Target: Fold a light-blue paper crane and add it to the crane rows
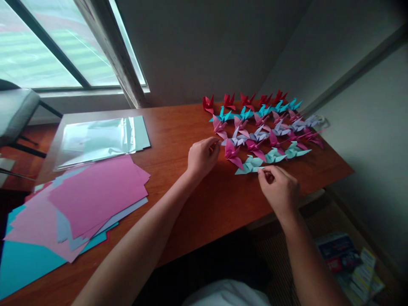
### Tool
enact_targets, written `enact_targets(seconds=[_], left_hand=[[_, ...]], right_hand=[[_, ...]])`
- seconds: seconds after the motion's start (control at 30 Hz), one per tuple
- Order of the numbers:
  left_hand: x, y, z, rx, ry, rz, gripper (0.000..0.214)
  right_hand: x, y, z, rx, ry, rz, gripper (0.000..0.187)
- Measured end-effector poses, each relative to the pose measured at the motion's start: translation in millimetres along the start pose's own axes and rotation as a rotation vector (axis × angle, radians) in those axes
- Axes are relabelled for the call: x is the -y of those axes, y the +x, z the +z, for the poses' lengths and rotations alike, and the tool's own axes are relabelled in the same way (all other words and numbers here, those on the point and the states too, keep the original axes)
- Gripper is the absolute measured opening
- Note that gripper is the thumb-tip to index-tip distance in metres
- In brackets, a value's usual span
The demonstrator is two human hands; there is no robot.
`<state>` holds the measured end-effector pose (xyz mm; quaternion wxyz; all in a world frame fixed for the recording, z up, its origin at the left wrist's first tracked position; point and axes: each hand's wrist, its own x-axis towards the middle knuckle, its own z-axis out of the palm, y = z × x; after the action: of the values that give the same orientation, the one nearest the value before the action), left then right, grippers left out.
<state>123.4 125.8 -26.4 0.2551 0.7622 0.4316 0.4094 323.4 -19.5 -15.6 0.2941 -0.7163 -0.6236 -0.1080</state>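
Note:
Folded paper cranes stand in rows by colour on the right part of the wooden table. My left hand (pixel 204 156) pinches the left tip of a lavender paper crane (pixel 237 138), at the end of its row. Close by stands a magenta paper crane (pixel 232 153). My right hand (pixel 280 187) is closed at the fingertips on the right tip of a mint paper crane (pixel 250 164), the leftmost in the front row. Behind are pink cranes (pixel 219 125), turquoise cranes (pixel 223 114) and, at the back, red cranes (pixel 208 103).
Coloured paper sheets (pixel 102 191) lie fanned out on the table's left side. Behind them is a clear plastic packet (pixel 95 142) with pale green paper. Walls border the table at the back and right. A chair (pixel 19 110) stands by the window; boxes (pixel 344 255) lie on the floor.

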Motion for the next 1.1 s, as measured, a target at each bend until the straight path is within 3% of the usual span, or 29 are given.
enact_targets(seconds=[0.87, 1.1], left_hand=[[1, 0, -0.3, 0.004, 0.000, 0.010, 0.022], [0, 0, -0.5, 0.003, 0.006, 0.001, 0.021]], right_hand=[[0, -2, 1, 0.013, 0.032, 0.049, 0.016], [-4, -12, 7, 0.176, 0.075, 0.069, 0.024]])
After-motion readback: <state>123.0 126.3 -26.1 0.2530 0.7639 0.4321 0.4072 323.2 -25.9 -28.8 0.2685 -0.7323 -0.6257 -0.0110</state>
